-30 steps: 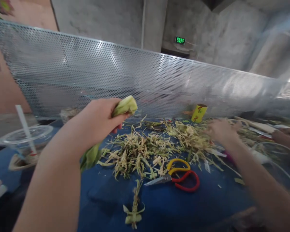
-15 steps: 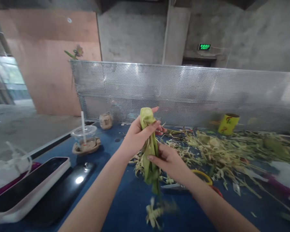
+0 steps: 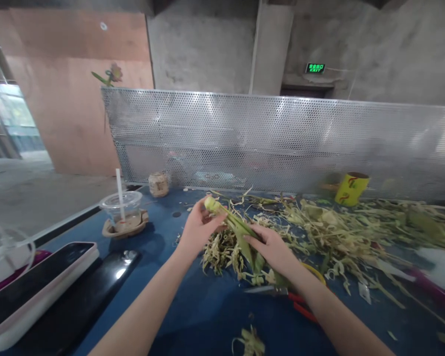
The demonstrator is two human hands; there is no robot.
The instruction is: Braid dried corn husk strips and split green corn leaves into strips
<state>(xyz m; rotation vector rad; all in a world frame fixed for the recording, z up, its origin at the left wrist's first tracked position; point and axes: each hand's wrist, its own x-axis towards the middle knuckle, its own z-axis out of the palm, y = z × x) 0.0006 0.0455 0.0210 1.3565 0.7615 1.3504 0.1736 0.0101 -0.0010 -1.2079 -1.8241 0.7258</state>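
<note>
I hold a green folded leaf bundle [image 3: 234,226] with both hands above a blue table [image 3: 193,316]. My left hand [image 3: 198,231] is closed round the bundle's upper, pale end. My right hand [image 3: 272,249] grips its lower green part, fingers wrapped over it. The bundle slants from upper left down to the right. Under my hands lies a heap of dry yellow-green leaf strips [image 3: 319,227]. Scissors with yellow and red handles [image 3: 300,296] lie partly hidden beneath my right forearm.
A perforated metal screen [image 3: 282,138] runs along the table's back. A yellow cup [image 3: 351,189] stands at the back right. A plastic cup with a straw [image 3: 121,210], a small jar [image 3: 158,184], a phone [image 3: 107,277] and a tablet [image 3: 37,291] sit at the left.
I have lowered the leaf bundle from upright to a slant close to the heap. Both hands kept hold of it. A second ago only my left hand held it.
</note>
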